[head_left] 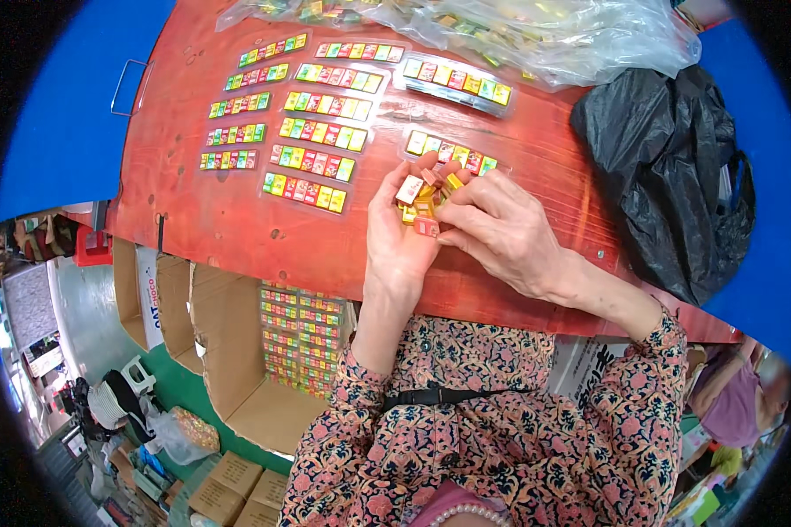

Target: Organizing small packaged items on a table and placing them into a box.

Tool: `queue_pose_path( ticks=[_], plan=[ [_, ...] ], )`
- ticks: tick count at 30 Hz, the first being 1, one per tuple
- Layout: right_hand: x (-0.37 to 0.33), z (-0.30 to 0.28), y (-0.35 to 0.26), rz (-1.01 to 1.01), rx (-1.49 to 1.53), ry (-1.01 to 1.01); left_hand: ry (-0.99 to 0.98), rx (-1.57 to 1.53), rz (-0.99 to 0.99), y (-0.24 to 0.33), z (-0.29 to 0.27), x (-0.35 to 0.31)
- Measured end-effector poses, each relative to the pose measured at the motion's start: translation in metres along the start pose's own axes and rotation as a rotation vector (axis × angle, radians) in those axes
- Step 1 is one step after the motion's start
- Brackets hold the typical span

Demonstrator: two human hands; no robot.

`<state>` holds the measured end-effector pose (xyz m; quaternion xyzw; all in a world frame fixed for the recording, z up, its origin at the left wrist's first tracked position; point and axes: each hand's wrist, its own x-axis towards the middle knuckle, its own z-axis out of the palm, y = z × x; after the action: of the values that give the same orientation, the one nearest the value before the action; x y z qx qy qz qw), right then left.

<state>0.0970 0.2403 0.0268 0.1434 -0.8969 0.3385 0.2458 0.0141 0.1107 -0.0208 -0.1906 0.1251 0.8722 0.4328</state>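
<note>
My left hand (399,244) is palm up over the red wooden table (228,211), cupped around several small coloured boxes (424,207) in red, yellow, orange and white. From the right, my right hand (510,230) reaches over that pile with thumb and fingers pinched together at its edge. Whatever sits between those fingertips is hidden. Just beyond both hands lies a clear plastic tray (448,151) with a row of similar boxes, partly covered by my fingers. Farther back is a stack of filled trays (457,83).
Filled trays (321,133) lie in two columns at the left. A clear plastic bag (580,39) of loose boxes covers the far edge; a black bag (668,176) sits at the right. Below the table's near edge, an open carton (228,325) holds filled trays. Another person (734,404) is at lower right.
</note>
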Motion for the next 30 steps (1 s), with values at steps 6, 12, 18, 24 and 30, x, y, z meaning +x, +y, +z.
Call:
queue_pose_path(
  ticks=[6, 12, 18, 24, 30],
  plan=[
    [-0.005, -0.001, 0.004, 0.058, -0.016, 0.055, -0.054, -0.096, 0.007, -0.006, 0.012, -0.009],
    [0.004, -0.011, 0.017, 0.165, -0.059, 0.073, -0.247, -0.220, -0.082, -0.008, -0.004, -0.007],
    [0.002, -0.018, 0.019, 0.324, 0.144, -0.152, -0.250, -0.244, -0.167, -0.014, -0.017, -0.008],
    [-0.003, -0.057, 0.046, 0.763, 0.278, 0.125, -0.025, -0.031, -0.086, -0.015, -0.005, -0.021],
    [-0.018, -0.029, 0.055, 0.703, 0.116, 0.050, 0.047, 0.037, -0.043, -0.016, -0.004, -0.019]
  ],
)
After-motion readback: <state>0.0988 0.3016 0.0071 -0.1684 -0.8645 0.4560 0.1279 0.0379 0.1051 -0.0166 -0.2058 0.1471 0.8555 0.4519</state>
